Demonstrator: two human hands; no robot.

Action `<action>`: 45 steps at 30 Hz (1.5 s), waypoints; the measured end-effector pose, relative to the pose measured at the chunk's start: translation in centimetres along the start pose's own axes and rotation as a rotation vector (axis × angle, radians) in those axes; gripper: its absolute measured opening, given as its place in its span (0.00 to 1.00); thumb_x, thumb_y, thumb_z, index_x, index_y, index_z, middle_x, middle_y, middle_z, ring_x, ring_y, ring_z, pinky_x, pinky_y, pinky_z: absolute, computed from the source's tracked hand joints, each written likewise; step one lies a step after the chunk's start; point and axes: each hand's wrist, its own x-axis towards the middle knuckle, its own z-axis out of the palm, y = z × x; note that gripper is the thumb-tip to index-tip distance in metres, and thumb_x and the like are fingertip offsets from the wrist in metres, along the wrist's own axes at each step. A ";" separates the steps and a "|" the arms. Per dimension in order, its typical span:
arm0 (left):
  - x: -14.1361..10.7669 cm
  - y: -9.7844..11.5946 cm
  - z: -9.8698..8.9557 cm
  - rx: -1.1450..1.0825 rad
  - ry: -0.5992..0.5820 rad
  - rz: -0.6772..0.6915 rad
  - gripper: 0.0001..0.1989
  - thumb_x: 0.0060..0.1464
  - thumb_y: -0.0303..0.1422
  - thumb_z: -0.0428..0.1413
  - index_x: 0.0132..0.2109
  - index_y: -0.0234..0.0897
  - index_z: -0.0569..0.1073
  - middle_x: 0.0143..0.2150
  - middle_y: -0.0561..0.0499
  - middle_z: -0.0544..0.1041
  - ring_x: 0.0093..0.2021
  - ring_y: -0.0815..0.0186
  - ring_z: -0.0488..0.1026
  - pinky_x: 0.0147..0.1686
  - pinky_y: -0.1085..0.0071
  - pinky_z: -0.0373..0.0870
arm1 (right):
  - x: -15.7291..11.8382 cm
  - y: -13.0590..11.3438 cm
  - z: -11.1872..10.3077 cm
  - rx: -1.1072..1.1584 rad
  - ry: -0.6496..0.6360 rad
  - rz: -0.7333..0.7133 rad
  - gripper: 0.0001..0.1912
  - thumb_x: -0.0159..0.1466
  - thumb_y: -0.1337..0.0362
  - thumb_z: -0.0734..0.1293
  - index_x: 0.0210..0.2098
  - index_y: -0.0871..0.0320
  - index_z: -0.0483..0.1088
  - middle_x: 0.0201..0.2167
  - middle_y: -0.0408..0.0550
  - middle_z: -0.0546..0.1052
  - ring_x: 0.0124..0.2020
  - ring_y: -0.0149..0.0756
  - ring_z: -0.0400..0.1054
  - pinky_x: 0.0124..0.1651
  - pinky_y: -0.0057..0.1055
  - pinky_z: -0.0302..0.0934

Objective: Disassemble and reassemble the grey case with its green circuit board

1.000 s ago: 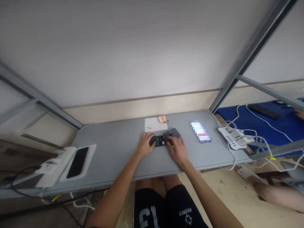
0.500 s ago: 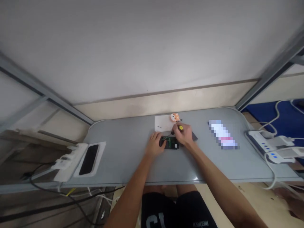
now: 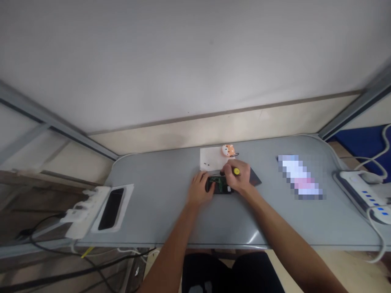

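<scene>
An opened phone, dark with a green circuit board showing, lies flat on the grey table in front of me. My left hand grips its left end, thumb over the board and fingers along the far edge. In my right hand is a screwdriver with a yellow cap; its thin shaft points left, and I cannot make out exactly where the tip touches. Beyond the hands is a white sheet with small dark bits on it. A dark flat panel lies partly under the right hand.
An orange-and-white animal-faced case rests on the sheet's right side. A blurred bright phone screen lies to the right, near a power strip. At left are a black phone on a white box and another power strip.
The view has shifted slightly, with the table's things spreading outward. Both hands keep their holds on the opened phone and the screwdriver; the right hand's pose differs only a little.
</scene>
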 end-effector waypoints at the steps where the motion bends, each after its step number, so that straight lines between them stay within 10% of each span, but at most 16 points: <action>1: 0.0 0.0 0.0 0.003 0.004 -0.002 0.12 0.63 0.33 0.58 0.53 0.42 0.71 0.56 0.44 0.74 0.57 0.52 0.71 0.59 0.51 0.69 | -0.2 0.0 -0.1 0.000 -0.008 0.000 0.21 0.69 0.59 0.59 0.20 0.53 0.65 0.17 0.45 0.71 0.22 0.35 0.65 0.31 0.34 0.57; 21: 0.2 0.0 -0.1 -0.009 0.018 0.036 0.12 0.62 0.31 0.56 0.53 0.42 0.73 0.54 0.44 0.74 0.57 0.53 0.71 0.60 0.53 0.69 | -0.1 -0.3 1.0 -0.024 -0.090 0.042 0.18 0.69 0.60 0.61 0.22 0.53 0.62 0.17 0.42 0.69 0.21 0.33 0.62 0.30 0.32 0.54; 32: 0.2 0.1 0.1 -0.009 -0.003 0.018 0.13 0.63 0.32 0.56 0.54 0.43 0.74 0.54 0.45 0.74 0.56 0.54 0.72 0.59 0.54 0.70 | 0.2 -1.8 1.7 0.297 -0.144 0.065 0.12 0.73 0.54 0.61 0.50 0.53 0.69 0.45 0.54 0.72 0.47 0.43 0.69 0.52 0.42 0.65; 36: 0.2 0.1 0.1 0.001 -0.001 0.013 0.11 0.63 0.33 0.56 0.53 0.43 0.75 0.54 0.44 0.73 0.56 0.53 0.71 0.59 0.54 0.70 | 0.6 -2.0 2.1 0.679 -0.224 0.135 0.17 0.75 0.51 0.57 0.58 0.49 0.64 0.37 0.48 0.71 0.39 0.39 0.68 0.46 0.40 0.66; 45: 0.1 -0.1 0.3 -0.025 0.022 0.042 0.13 0.64 0.33 0.56 0.54 0.43 0.75 0.54 0.45 0.74 0.57 0.54 0.71 0.60 0.55 0.69 | 0.6 -1.4 3.5 0.910 -0.080 0.384 0.20 0.71 0.39 0.59 0.41 0.48 0.56 0.24 0.37 0.59 0.23 0.34 0.55 0.28 0.32 0.56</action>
